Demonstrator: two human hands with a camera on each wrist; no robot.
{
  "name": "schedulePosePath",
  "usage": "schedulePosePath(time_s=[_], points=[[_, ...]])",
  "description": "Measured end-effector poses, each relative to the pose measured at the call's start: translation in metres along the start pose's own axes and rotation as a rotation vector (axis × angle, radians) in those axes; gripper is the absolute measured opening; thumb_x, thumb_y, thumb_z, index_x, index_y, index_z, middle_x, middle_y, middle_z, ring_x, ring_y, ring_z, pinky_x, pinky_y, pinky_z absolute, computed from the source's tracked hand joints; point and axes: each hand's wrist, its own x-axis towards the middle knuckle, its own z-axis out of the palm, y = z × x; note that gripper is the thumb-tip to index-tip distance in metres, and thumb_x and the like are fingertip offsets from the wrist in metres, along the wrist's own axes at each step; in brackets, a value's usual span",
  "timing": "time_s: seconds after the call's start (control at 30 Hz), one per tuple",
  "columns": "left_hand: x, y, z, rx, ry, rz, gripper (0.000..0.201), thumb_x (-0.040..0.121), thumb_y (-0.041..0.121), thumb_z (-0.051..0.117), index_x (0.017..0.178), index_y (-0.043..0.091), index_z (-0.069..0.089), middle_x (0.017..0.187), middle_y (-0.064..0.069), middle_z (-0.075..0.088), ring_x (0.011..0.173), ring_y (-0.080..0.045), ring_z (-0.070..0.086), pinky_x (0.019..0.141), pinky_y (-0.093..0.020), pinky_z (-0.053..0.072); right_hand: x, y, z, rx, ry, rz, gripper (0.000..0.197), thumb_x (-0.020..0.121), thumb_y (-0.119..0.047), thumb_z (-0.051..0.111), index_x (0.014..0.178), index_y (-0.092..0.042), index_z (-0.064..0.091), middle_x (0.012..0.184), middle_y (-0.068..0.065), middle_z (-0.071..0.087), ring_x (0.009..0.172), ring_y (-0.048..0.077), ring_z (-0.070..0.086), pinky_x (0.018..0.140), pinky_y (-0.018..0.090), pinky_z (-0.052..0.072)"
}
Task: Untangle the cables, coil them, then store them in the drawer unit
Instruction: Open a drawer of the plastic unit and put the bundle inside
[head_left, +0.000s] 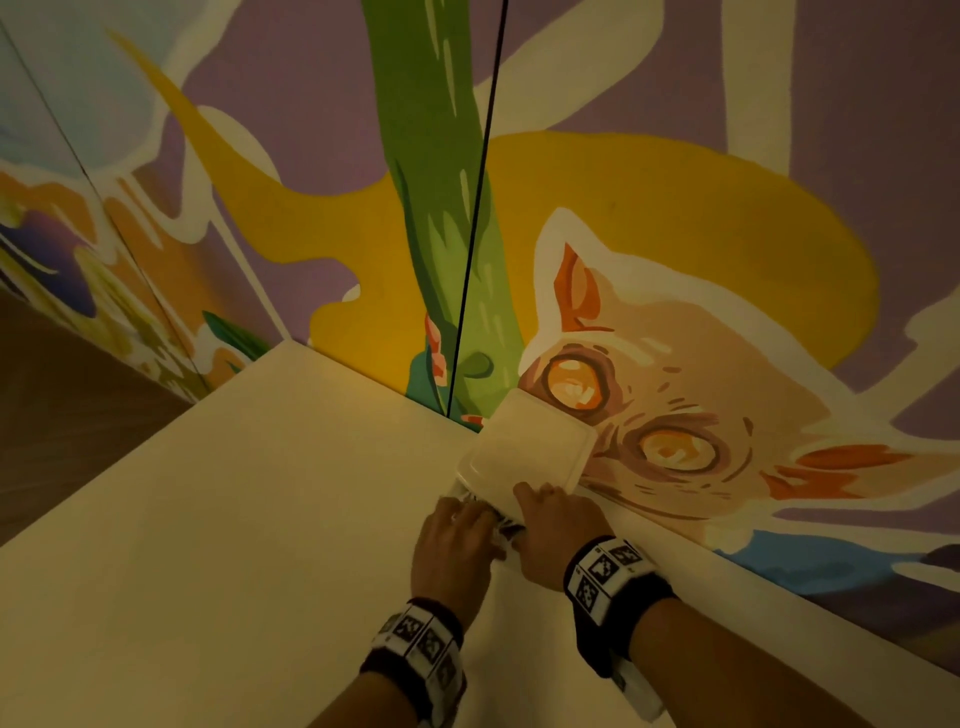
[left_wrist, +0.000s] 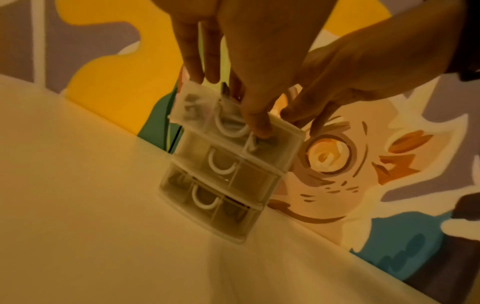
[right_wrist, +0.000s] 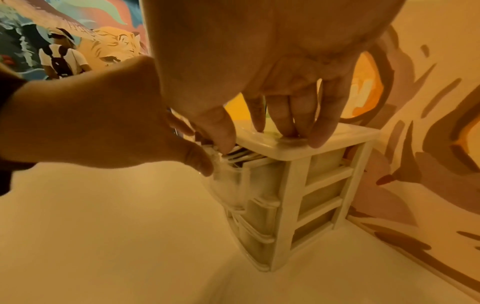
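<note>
Painted wall behind, pale table (head_left: 208, 519) below. Left hand (head_left: 457, 530) pinches the half-out top drawer (left_wrist: 207, 111), white cables (right_wrist: 239, 155) coiled inside. Right hand (head_left: 550, 525), fingers straight, presses the drawer unit (head_left: 530, 447) top at twelve o'clock. Light plastic, likely to slide; brace it.

drawer unit (head_left: 524, 452) on table (head_left: 234, 519) (far edge) | against wall (head_left: 727, 260)

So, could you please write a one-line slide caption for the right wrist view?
Right hand steadies the drawer unit from above while the left hand tucks white cables into its open top drawer.
</note>
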Motion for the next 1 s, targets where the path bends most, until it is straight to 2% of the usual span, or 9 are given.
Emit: schedulePosePath(time_s=[0.07,0.13,0.27,0.4,0.5,0.6,0.8,0.93,1.0], points=[[-0.01,-0.003,0.004,-0.068,0.045,-0.008,0.059,0.046,0.022,0.1,0.1,0.018,0.078,0.096,-0.002,0.076,0.089,-0.023,0.061,0.061,-0.033,0.059,0.0,0.004,-0.001,0.017,-0.014,0.009,0.049,0.086,-0.038,0.052,0.127,-0.021,0.032,0.12,0.011,0.052,0.107,0.03,0.052,0.084,0.041,0.045],[-0.019,-0.008,0.009,-0.062,0.079,0.024,0.06,0.053,0.02,0.099,0.109,0.016,0.077,0.103,-0.005,0.075,0.093,-0.023,0.065,0.065,-0.033,0.06,0.0,0.004,-0.002,0.027,-0.009,0.009,0.049,0.086,-0.04,0.051,0.128,-0.021,0.032,0.121,0.011,0.051,0.107,0.03,0.052,0.084,0.042,0.046],[-0.011,-0.015,0.008,0.06,0.103,0.07,0.047,0.055,0.017,0.097,0.099,0.018,0.08,0.102,0.0,0.077,0.097,-0.024,0.061,0.067,-0.036,0.059,0.001,-0.001,-0.003,0.019,0.002,0.004,0.048,0.085,-0.042,0.052,0.123,-0.02,0.035,0.116,0.012,0.055,0.106,0.031,0.053,0.084,0.043,0.047],[-0.006,-0.012,0.004,0.173,0.12,0.167,0.036,0.051,0.01,0.091,0.084,0.018,0.08,0.091,0.001,0.075,0.082,-0.025,0.071,0.065,-0.037,0.057,-0.001,-0.004,-0.007,-0.008,-0.006,-0.009,0.049,0.083,-0.041,0.055,0.121,-0.018,0.035,0.116,0.011,0.055,0.108,0.03,0.051,0.084,0.043,0.046],[-0.005,-0.009,-0.001,0.242,0.111,0.272,0.033,0.052,0.011,0.088,0.084,0.015,0.081,0.091,-0.001,0.076,0.085,-0.029,0.074,0.068,-0.036,0.059,-0.003,-0.005,-0.008,-0.009,-0.004,-0.016,0.048,0.082,-0.042,0.056,0.119,-0.018,0.035,0.114,0.01,0.055,0.106,0.03,0.052,0.083,0.043,0.047],[-0.003,-0.011,0.0,0.253,0.072,0.289,0.043,0.055,0.014,0.089,0.098,0.013,0.081,0.103,-0.005,0.077,0.096,-0.032,0.076,0.078,-0.039,0.063,-0.002,-0.004,-0.008,0.011,0.009,-0.021,0.046,0.084,-0.045,0.054,0.118,-0.018,0.037,0.114,0.011,0.055,0.106,0.031,0.052,0.083,0.043,0.047],[-0.014,-0.012,0.014,0.159,-0.046,0.153,0.072,0.049,0.015,0.093,0.118,0.003,0.076,0.121,-0.016,0.075,0.112,-0.036,0.073,0.094,-0.046,0.058,-0.003,-0.003,-0.005,0.015,0.014,-0.005,0.049,0.084,-0.047,0.055,0.12,-0.02,0.035,0.115,0.011,0.054,0.106,0.03,0.052,0.082,0.042,0.046],[-0.017,-0.007,0.005,-0.276,-0.034,-0.061,0.066,0.053,0.01,0.096,0.116,0.011,0.074,0.115,-0.011,0.071,0.097,-0.027,0.074,0.072,-0.021,0.062,-0.003,0.001,-0.004,0.018,-0.016,-0.001,0.052,0.084,-0.046,0.053,0.124,-0.02,0.032,0.118,0.012,0.052,0.108,0.031,0.051,0.083,0.043,0.046],[-0.026,-0.002,0.002,-0.511,0.085,-0.267,0.053,0.075,0.005,0.085,0.124,0.01,0.067,0.123,-0.012,0.062,0.108,-0.029,0.068,0.084,-0.02,0.055,-0.003,0.001,-0.005,0.022,-0.034,0.011,0.051,0.083,-0.039,0.053,0.125,-0.021,0.031,0.119,0.012,0.051,0.107,0.031,0.051,0.083,0.043,0.046]])
